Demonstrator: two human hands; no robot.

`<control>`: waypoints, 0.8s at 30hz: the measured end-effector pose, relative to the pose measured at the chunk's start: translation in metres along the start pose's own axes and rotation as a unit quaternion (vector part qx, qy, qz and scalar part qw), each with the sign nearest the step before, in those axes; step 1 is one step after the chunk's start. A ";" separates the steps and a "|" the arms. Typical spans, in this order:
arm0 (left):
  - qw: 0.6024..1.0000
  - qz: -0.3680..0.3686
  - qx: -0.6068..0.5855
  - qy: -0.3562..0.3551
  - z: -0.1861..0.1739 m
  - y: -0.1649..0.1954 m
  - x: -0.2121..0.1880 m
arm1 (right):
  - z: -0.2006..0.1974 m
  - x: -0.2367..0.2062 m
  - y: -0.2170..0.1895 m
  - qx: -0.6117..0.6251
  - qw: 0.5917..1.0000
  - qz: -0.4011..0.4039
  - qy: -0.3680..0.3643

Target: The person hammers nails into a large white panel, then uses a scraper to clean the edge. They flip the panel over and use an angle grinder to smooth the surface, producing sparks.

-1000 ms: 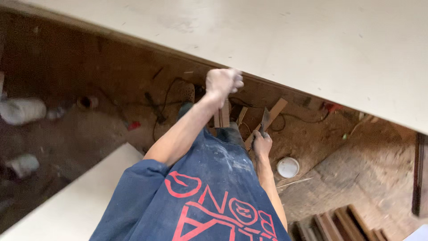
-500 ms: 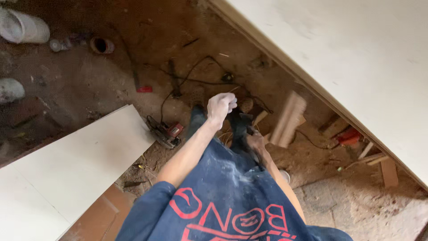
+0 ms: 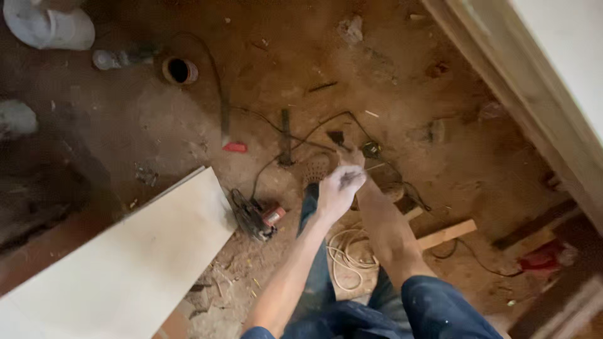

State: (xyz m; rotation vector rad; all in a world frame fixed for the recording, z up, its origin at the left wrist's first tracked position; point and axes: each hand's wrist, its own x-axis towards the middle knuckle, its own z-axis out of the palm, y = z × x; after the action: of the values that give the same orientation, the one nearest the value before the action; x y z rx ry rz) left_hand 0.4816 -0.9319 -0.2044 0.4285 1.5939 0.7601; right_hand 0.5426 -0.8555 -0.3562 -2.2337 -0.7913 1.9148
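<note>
Both arms are now lowered toward the dirt floor (image 3: 440, 94). The left hand (image 3: 339, 187) is closed in a fisted grip. The grip of the right hand (image 3: 353, 157) cannot be told.

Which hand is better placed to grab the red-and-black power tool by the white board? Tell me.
Left, probably. The left hand sits nearer the power tool, on its side. The right hand lies farther off, beyond the left, and is blurred.

Left hand (image 3: 339, 187) closed in a fist above a dirt floor (image 3: 408, 94), beside a white board (image 3: 125, 270).
</note>
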 end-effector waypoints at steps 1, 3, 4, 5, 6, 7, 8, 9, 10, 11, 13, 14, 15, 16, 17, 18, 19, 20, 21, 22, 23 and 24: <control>0.999 0.041 -0.013 0.011 -0.003 0.000 0.011 | 0.010 0.011 -0.014 0.019 1.000 -0.004 0.008; 0.997 0.051 -0.059 0.004 -0.010 -0.001 0.028 | 0.025 0.028 -0.042 0.061 0.998 -0.012 0.019; 0.995 0.055 -0.083 0.001 -0.012 -0.001 0.034 | 0.029 0.034 -0.055 0.081 0.996 -0.017 0.022; 0.995 0.059 -0.080 0.005 -0.015 0.000 0.037 | 0.032 0.038 -0.066 0.099 0.995 -0.021 0.023; 0.995 0.062 -0.077 0.009 -0.018 0.001 0.037 | 0.034 0.040 -0.075 0.119 0.992 -0.029 0.020; 0.995 0.067 -0.074 0.012 -0.020 0.003 0.035 | 0.033 0.038 -0.082 0.140 0.989 -0.038 0.016; 0.993 0.078 -0.088 0.008 -0.020 0.007 0.033 | 0.031 0.033 -0.087 0.164 0.985 -0.044 0.006; 0.991 0.085 -0.104 0.003 -0.017 0.013 0.027 | 0.025 0.024 -0.087 0.190 0.981 -0.050 -0.006; 0.989 0.093 -0.117 -0.002 -0.013 0.019 0.017 | 0.017 0.012 -0.084 0.216 0.975 -0.052 -0.022; 0.988 0.100 -0.121 -0.003 -0.004 0.028 0.007 | 0.008 -0.001 -0.077 0.246 0.967 -0.056 -0.041; 0.986 0.115 -0.122 -0.004 0.019 0.052 -0.018 | -0.019 -0.037 -0.055 0.313 0.944 -0.058 -0.088; 0.988 0.127 -0.090 -0.015 0.032 0.064 -0.036 | -0.036 -0.062 -0.039 0.349 0.929 -0.057 -0.110; 0.987 0.146 -0.058 -0.028 0.048 0.079 -0.051 | -0.053 -0.090 -0.023 0.382 0.913 -0.059 -0.132; 0.985 0.165 -0.027 -0.041 0.063 0.096 -0.067 | -0.073 -0.117 -0.011 0.415 0.895 -0.061 -0.148; 0.977 0.207 -0.004 -0.047 0.078 0.112 -0.086 | -0.090 -0.147 0.001 0.444 0.880 -0.068 -0.157; 0.967 0.247 0.018 -0.057 0.095 0.127 -0.107 | -0.109 -0.175 0.011 0.468 0.866 -0.078 -0.158; 0.955 0.286 0.040 -0.069 0.113 0.141 -0.128 | -0.126 -0.202 0.018 0.491 0.853 -0.090 -0.155; 0.921 0.375 0.084 -0.065 0.128 0.152 -0.149 | -0.143 -0.228 0.025 0.511 0.840 -0.102 -0.150; 0.875 0.463 0.122 -0.066 0.143 0.164 -0.167 | -0.162 -0.252 0.028 0.528 0.829 -0.119 -0.138; 0.820 0.548 0.154 -0.067 0.159 0.174 -0.184 | -0.181 -0.277 0.032 0.539 0.822 -0.140 -0.123; 0.794 0.571 0.191 -0.083 0.176 0.183 -0.198 | -0.202 -0.299 0.035 0.547 0.815 -0.161 -0.100; 0.766 0.594 0.224 -0.095 0.195 0.190 -0.211 | -0.226 -0.321 0.038 0.551 0.811 -0.183 -0.069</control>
State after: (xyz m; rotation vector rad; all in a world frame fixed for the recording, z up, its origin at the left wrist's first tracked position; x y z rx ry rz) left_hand 0.6796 -0.8920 0.0740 1.9192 1.1547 1.1834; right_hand 0.7435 -0.9716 -0.0371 -1.1335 -0.0040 1.6508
